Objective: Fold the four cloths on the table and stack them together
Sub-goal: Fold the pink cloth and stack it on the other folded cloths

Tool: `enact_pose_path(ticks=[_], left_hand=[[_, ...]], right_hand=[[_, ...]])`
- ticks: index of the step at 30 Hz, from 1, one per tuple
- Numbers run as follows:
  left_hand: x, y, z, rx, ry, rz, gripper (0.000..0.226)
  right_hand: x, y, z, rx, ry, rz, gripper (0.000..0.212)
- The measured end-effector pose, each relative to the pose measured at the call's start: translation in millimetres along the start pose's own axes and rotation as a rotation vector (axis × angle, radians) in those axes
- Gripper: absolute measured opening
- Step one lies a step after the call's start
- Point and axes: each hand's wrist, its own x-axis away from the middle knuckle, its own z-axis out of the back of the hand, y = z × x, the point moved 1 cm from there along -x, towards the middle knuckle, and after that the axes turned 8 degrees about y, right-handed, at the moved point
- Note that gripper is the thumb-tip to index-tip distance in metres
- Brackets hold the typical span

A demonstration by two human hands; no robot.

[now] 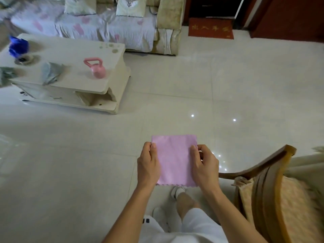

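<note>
I hold a pink cloth (175, 160) flat in the air above the floor, folded into a rectangle. My left hand (149, 163) pinches its left edge and my right hand (204, 163) pinches its right edge. On the white coffee table (73, 50) at the upper left lie a crumpled grey cloth (50, 71), a blue cloth (18, 46) and, at the frame's left edge, another greyish cloth (5, 74), partly cut off.
A pink kettlebell (95, 67) stands on the table's right part. A sofa (105, 23) runs along the back. A wooden chair (273, 186) with a cushion is close at my right. Tiled floor (210, 85) spreads between, with a red doormat (211, 28) by the door.
</note>
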Motion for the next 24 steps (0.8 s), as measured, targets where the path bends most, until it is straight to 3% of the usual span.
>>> enact_pose_path(ticks=[15, 24], left_hand=[[-119.2, 123.5, -173.1, -0.046, -0.118, -0.160, 0.036], [-148.2, 208.7, -292.4, -0.058, -0.247, -0.253, 0.035]], right_hand=[[-215.4, 10.3, 39.6, -0.064, 0.139, -0.095, 0.023], [-319.7, 35.3, 105.9, -0.093, 0.347, -0.168, 0.024]])
